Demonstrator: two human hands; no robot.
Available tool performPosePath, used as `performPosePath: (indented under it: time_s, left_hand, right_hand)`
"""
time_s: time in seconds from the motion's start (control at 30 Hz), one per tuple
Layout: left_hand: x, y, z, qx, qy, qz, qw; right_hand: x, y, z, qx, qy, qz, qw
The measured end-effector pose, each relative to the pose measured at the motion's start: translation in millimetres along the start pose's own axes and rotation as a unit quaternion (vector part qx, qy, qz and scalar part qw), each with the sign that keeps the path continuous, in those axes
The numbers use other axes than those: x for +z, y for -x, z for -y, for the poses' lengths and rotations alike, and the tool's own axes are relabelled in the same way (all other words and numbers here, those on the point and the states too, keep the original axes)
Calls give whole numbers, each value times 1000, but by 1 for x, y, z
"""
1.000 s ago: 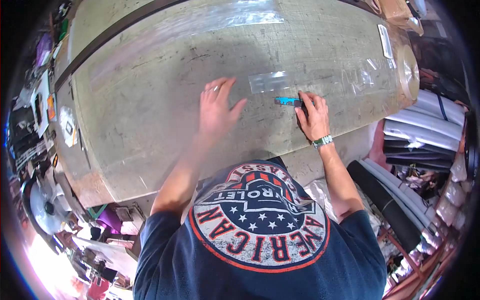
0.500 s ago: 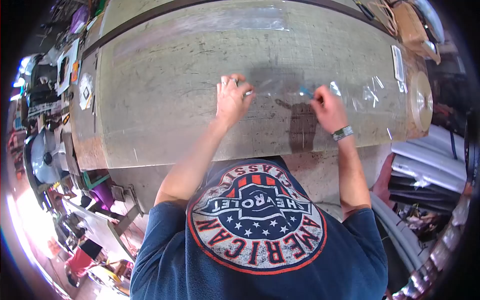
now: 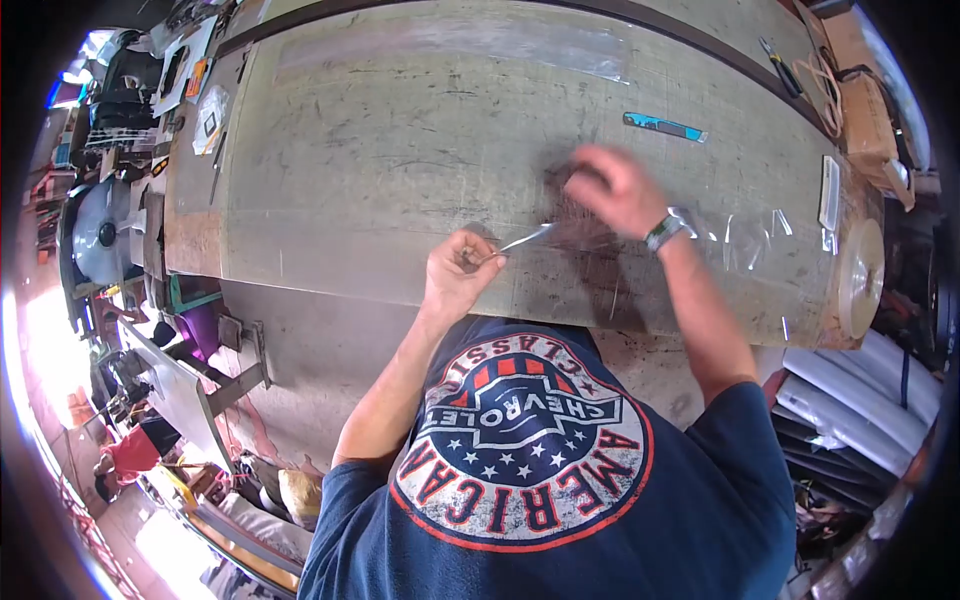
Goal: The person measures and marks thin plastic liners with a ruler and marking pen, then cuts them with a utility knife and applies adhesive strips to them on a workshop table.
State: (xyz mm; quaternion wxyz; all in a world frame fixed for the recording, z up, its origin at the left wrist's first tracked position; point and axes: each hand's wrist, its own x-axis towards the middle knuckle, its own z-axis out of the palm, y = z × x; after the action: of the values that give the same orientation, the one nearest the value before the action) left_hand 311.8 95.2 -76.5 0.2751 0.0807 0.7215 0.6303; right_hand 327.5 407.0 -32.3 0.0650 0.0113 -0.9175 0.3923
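Observation:
Pinched between the thumb and fingers of my left hand [image 3: 460, 272] is a thin clear strip [image 3: 526, 239], its free end pointing right. My right hand [image 3: 618, 190] is blurred by motion above the worktable, to the upper right of the strip; whether its fingers hold anything is unclear. A blue cutter knife [image 3: 664, 127] lies on the table beyond my right hand. Small clear plastic scraps [image 3: 745, 243] lie to the right of my right wrist.
A clear film sheet [image 3: 520, 45] lies along the far side of the worktable [image 3: 350, 180]. Pliers [image 3: 780, 68] and a cardboard box [image 3: 865, 120] are at the back right. A tape roll [image 3: 860, 278] stands at the right edge. A person in red [image 3: 135, 452] is at lower left.
The blue cutter has left my right hand and lies on the table. My left hand moved nearer my body with the strip. The camera view has shifted.

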Motion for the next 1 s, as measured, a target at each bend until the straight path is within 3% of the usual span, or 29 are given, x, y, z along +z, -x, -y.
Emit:
performPosePath:
  time_s: [0.07, 0.17, 0.27, 0.3, 0.47, 0.53, 0.7, 0.9, 1.0]
  left_hand:
    - [-9, 1, -8, 13, 33, -12, 999]
    - [-19, 0, -13, 31, 122, -20, 992]
    - [-33, -6, -18, -133, 349, 69, 925]
    - [-39, -10, -9, -162, 367, 105, 910]
    - [-74, -38, 13, -180, 250, 142, 941]
    - [-84, -49, -9, -165, 202, 148, 954]
    - [-128, -71, -16, -221, 308, 346, 858]
    - [-196, -87, 1, -258, 352, 354, 827]
    - [-218, -85, -15, -252, 346, 319, 846]
  right_hand:
    - [36, 22, 24, 5, -104, 134, 986]
    - [68, 29, 32, 65, -152, 195, 967]
    - [77, 30, 51, 153, -239, 169, 944]
    - [78, 27, 58, 154, -231, 171, 945]
    - [85, 2, 78, 149, -149, 222, 952]
    - [93, -9, 91, 139, -165, 230, 949]
    - [117, -50, 120, 153, -357, 292, 874]
    - [137, -100, 152, 171, -287, 357, 872]
    - [155, -118, 159, 179, -296, 372, 861]
